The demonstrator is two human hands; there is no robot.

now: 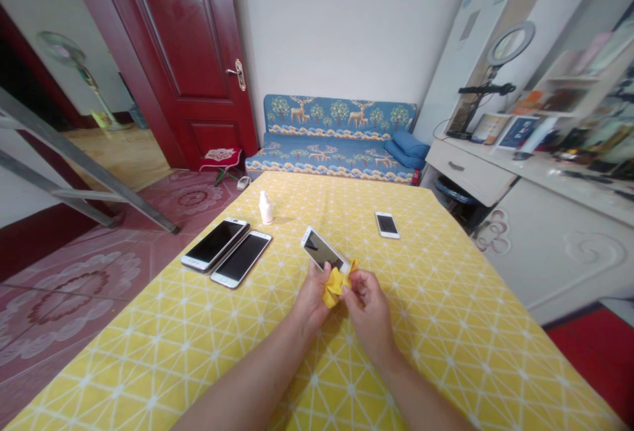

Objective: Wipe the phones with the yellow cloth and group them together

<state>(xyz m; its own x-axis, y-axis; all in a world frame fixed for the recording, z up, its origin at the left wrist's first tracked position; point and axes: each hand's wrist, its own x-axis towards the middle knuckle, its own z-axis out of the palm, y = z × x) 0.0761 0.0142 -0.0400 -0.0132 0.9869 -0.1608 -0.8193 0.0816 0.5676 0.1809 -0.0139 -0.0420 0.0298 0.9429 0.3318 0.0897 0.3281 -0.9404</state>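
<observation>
On the table (446,325), four phones, one bottle (266,208), one cloth (335,286).

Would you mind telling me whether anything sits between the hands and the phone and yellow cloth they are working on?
Nothing visible does. The left hand already holds the phone tilted above the table, and the right hand pinches the yellow cloth against its near end. The other phones lie apart.

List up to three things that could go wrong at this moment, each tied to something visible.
1. The white phone is held tilted above the table in the left hand; a loose grip could drop it.
2. The two phones lying near the table's left edge might get knocked off.
3. The small white bottle could tip if bumped.
</observation>
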